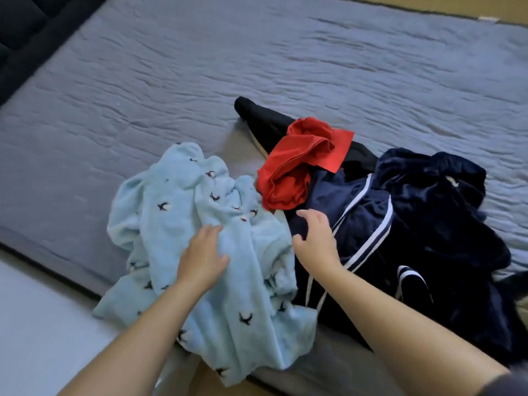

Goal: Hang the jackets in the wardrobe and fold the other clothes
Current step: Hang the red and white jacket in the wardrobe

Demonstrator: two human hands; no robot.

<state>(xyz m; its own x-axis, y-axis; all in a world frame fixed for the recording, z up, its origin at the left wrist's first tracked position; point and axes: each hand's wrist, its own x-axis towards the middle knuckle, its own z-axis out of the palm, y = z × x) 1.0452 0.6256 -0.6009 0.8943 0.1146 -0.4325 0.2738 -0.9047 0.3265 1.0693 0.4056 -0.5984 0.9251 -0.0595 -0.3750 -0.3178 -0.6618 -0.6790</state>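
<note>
On the grey bed (171, 81) the navy striped jacket (423, 224) sprawls near right, the pale blue fleece (177, 201) bunches near left, the red garment (297, 158) lies just beyond, and the left hand (201, 260), flat and relaxed on the fleece, should smooth it before folding while the right hand (315, 238) hovers loosely curled, gripping nothing.

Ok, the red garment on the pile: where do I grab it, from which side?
Take the red garment by the raised rolled fold at its near edge, reaching from the near side with the right hand, the closest. It lies crumpled atop the dark clothes, and that fold stands clear.
</note>
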